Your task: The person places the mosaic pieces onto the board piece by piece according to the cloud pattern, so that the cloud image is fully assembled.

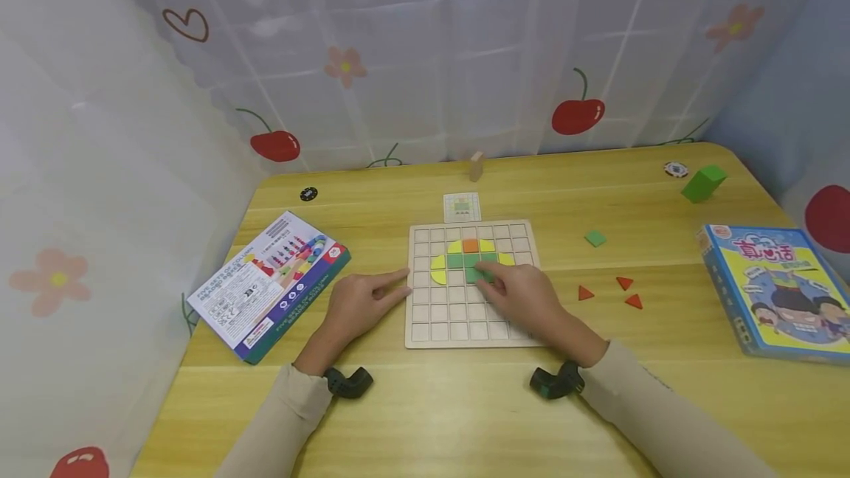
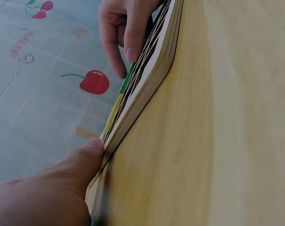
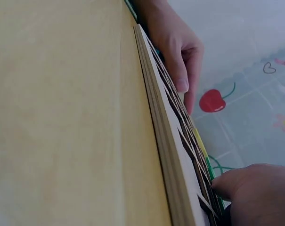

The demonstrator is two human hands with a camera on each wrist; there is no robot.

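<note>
A wooden grid board (image 1: 473, 350) lies flat on the table. Set in its upper cells are yellow curved pieces (image 1: 439, 276), an orange square tile (image 1: 470, 246) and several green square tiles (image 1: 454, 261). My left hand (image 1: 356, 306) touches the board's left edge with thumb and forefinger extended; its thumb (image 2: 88, 153) lies against the rim in the left wrist view. Over the board, my right hand (image 1: 521, 297) has thumb and forefinger at a green square tile (image 1: 471, 276) near the middle, pinching it at its right side. This hand covers some right-hand cells.
Behind the board lie a pattern card (image 1: 461, 207) and a small wooden block (image 1: 476, 167). To the right are a loose green tile (image 1: 595, 238), red triangles (image 1: 634, 302), a green block (image 1: 704, 184) and a blue-yellow game box (image 1: 783, 293). A beads box (image 1: 268, 286) lies left.
</note>
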